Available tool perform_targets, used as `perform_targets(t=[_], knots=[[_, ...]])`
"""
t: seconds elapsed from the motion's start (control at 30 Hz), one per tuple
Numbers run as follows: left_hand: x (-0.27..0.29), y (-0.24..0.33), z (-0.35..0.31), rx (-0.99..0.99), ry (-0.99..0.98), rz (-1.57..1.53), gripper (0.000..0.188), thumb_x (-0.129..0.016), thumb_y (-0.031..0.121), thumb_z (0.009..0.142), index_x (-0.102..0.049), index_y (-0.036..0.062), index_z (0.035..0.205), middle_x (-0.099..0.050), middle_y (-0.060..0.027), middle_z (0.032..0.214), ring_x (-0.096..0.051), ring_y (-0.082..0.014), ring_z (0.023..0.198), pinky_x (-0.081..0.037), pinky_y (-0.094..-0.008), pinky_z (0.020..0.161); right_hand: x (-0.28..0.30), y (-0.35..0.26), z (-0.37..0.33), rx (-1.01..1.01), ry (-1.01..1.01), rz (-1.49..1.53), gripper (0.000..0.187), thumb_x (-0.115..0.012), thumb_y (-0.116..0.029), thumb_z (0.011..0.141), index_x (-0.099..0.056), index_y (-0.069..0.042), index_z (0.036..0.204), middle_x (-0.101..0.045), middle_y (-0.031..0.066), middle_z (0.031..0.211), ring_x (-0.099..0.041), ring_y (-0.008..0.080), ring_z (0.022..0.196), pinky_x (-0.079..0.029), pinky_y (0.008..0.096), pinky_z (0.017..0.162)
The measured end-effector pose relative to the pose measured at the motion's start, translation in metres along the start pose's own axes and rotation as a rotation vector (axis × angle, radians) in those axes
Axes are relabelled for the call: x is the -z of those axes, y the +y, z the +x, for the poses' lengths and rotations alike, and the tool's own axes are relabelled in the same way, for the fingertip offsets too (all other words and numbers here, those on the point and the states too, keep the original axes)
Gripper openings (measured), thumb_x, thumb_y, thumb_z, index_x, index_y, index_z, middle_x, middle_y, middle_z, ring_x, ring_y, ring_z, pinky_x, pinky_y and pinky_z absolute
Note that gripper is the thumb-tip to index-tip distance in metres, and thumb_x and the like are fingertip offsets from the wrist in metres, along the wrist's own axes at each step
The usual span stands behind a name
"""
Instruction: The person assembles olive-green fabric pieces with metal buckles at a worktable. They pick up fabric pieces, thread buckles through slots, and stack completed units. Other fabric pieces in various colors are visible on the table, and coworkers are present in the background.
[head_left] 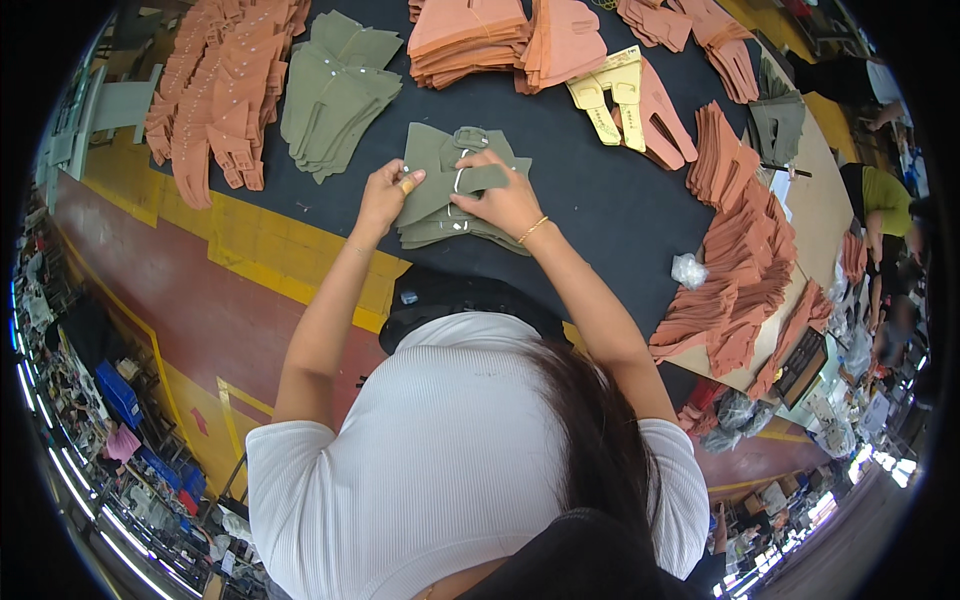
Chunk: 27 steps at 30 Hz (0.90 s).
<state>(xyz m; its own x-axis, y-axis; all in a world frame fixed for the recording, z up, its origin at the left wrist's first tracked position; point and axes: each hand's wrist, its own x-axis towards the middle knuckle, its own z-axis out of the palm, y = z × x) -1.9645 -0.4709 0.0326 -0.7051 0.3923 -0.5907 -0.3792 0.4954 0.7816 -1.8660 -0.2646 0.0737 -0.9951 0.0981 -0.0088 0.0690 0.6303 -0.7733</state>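
Note:
On the dark table in front of me lies a small pile of green cut fabric pieces, with white marks and a thin white strip showing near its middle. My left hand is closed on the left edge of a green piece, thumb and fingers pinching it. Over the right side of the pile my right hand curls, thumb and fingers closed around a green piece beside the white strip. The layers under the fingers are partly hidden.
A larger green stack lies to the left, beside rows of orange fabric pieces. Orange stacks sit at the back. A yellow template rests on orange pieces. More orange bundles and a crumpled clear bag lie right.

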Motion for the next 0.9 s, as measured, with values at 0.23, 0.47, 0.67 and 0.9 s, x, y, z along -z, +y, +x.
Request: perform_targets(t=[0.23,0.47,0.67,0.9], knots=[[0.083,-0.006,-0.001,-0.258,0.272,-0.082,0.028,-0.070,0.025,0.089,-0.057,0.0009,0.095,-0.045,0.0049,0.079,-0.038,-0.0061,0.074,-0.034,-0.0209,0.064,0.126,0.022,-0.015,-0.192,0.141,0.113,0.039,-0.078,-0.016,0.075,-0.062,-0.009,0.110,-0.058,0.0033,0.092,-0.052,0.0092,0.061,-0.047,0.0244,0.058],[0.102,0.020,-0.013,-0.454,0.360,-0.271,0.016,-0.064,0.019,0.095,-0.058,0.0047,0.096,-0.047,0.0063,0.085,-0.040,-0.0038,0.078,-0.031,-0.0160,0.070,0.138,0.042,-0.079,-0.358,0.139,-0.246,0.052,-0.079,-0.029,0.074,-0.059,-0.012,0.119,-0.059,0.0086,0.116,-0.067,0.0271,0.081,-0.054,0.0400,0.077],[0.090,0.060,-0.040,-0.445,0.272,-0.469,0.019,-0.055,0.016,0.099,-0.055,0.0006,0.111,-0.062,-0.0044,0.102,-0.060,-0.0099,0.090,-0.050,-0.0247,0.078,0.097,0.107,-0.172,-0.738,-0.023,-0.235,0.047,-0.075,-0.021,0.079,-0.055,-0.014,0.121,-0.054,0.0124,0.120,-0.066,0.0314,0.084,-0.054,0.0422,0.078],[0.050,0.097,-0.050,-0.369,0.123,-0.472,0.022,-0.059,0.016,0.097,-0.055,0.0017,0.113,-0.060,-0.0012,0.099,-0.057,-0.0071,0.088,-0.047,-0.0205,0.079,0.033,0.128,-0.268,-0.926,0.205,-0.301,0.016,-0.071,-0.014,0.082,-0.060,-0.005,0.088,-0.057,0.0138,0.092,-0.061,0.0373,0.092,-0.050,0.0446,0.080]])
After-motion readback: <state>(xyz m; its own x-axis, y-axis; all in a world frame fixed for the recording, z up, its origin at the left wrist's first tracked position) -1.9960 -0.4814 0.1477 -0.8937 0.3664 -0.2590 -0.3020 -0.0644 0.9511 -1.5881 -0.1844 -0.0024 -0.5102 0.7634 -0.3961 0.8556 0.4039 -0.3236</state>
